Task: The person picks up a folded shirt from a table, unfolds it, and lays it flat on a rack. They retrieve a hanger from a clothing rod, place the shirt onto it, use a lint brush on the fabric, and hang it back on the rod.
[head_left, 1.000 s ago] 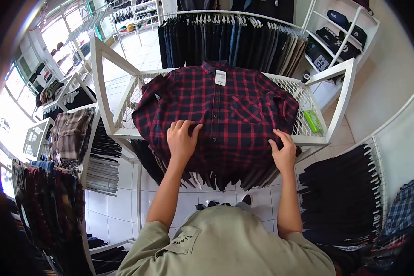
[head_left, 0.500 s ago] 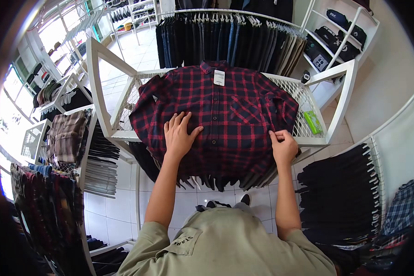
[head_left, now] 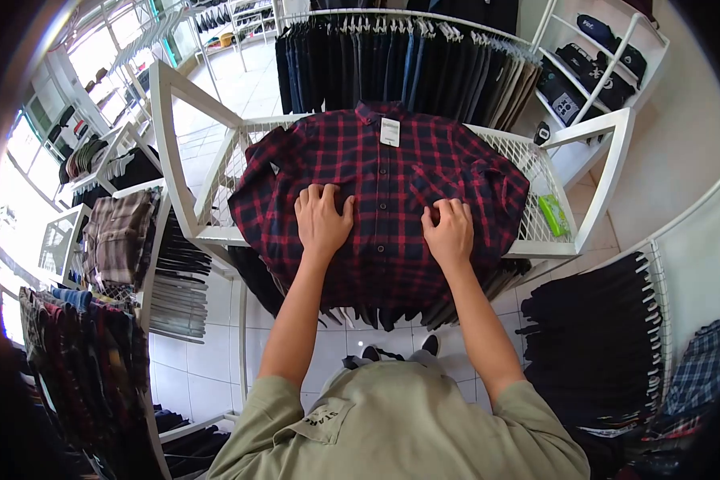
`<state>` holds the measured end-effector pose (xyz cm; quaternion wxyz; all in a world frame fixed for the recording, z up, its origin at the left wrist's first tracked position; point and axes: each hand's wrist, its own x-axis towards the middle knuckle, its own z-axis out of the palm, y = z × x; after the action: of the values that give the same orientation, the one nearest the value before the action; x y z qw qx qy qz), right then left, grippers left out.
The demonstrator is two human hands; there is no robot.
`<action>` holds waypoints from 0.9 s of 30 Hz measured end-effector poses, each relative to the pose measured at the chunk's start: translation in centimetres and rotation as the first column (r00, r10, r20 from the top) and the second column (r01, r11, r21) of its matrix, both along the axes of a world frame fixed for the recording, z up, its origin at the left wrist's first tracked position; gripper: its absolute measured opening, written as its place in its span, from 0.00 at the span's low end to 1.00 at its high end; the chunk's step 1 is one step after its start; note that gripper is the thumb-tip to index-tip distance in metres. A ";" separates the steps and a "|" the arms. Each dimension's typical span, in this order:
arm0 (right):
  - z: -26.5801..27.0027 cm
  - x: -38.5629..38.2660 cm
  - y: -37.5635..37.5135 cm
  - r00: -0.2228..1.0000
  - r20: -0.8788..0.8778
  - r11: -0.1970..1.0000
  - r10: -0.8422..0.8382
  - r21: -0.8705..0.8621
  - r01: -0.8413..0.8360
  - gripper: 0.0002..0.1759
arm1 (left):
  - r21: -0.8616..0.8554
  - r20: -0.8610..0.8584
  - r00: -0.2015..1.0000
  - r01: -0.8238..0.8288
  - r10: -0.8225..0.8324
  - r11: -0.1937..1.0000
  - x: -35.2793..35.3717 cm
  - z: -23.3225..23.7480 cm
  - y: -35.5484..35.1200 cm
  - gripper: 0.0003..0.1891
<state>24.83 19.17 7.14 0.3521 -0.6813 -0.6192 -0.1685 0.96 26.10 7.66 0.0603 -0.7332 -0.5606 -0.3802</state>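
A red and dark checked shirt [head_left: 360,168] lies front side up on a white mesh rack [head_left: 204,233], its collar away from me and its lower part hanging over the near edge. A white tag [head_left: 390,132] lies below the collar. My left hand [head_left: 323,220] rests on the shirt left of the buttons, fingers slightly bent and apart, holding nothing. On the right of the buttons, below the chest pocket, my right hand [head_left: 450,230] touches the cloth with curled fingers; whether it pinches any fabric cannot be made out.
A green packet [head_left: 554,216] lies on the rack's right side. Behind it hangs a row of trousers [head_left: 360,68]. Dark garments [head_left: 588,344] hang at the right, folded checked shirts [head_left: 118,238] lie at the left, and caps [head_left: 592,30] sit on shelves at the back right.
My right hand has left the shirt's right edge and moved left to below the pocket. My left hand has shifted slightly right and up on the cloth. The view has shifted slightly.
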 end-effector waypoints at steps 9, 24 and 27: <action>-0.1 0.1 0.1 0.996 0.061 0.996 -0.066 -0.060 0.070 0.21 | -0.098 -0.146 0.989 -0.040 0.026 0.994 0.1 -1.4 0.7 0.28; -0.9 6.5 -3.2 0.962 -0.219 0.984 -0.165 0.026 0.175 0.16 | 0.097 -0.158 0.969 0.205 -0.188 0.974 -1.3 -0.2 9.6 0.20; -1.0 7.7 -3.7 0.937 -0.317 0.988 -0.148 -0.004 0.155 0.13 | 0.027 -0.113 0.981 0.162 -0.158 0.986 -1.1 -1.1 10.2 0.17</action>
<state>32.51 15.44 6.15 0.4399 -0.7415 -0.4985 -0.0900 -0.16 36.25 6.57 0.0739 -0.7946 -0.4886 -0.3528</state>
